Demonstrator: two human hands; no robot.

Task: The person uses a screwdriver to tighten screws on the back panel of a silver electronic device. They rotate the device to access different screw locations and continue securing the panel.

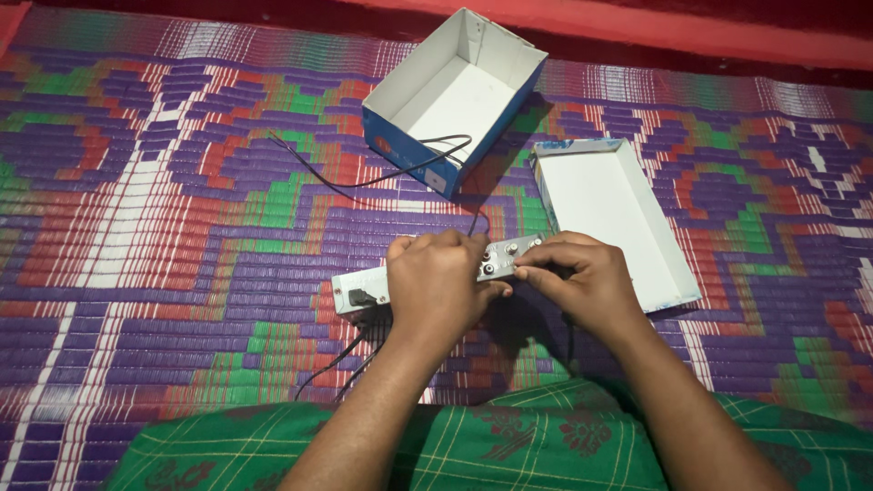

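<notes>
I saw my left hand (435, 277) grasping the white electrical box (364, 289), while the right hand (577, 282) pinched probably a knob (511, 247); next needed careful turning.

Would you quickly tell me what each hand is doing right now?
Left hand: closed over the small grey box, holding it on the mat.
Right hand: fingers pinched on the box's knob end.
</notes>
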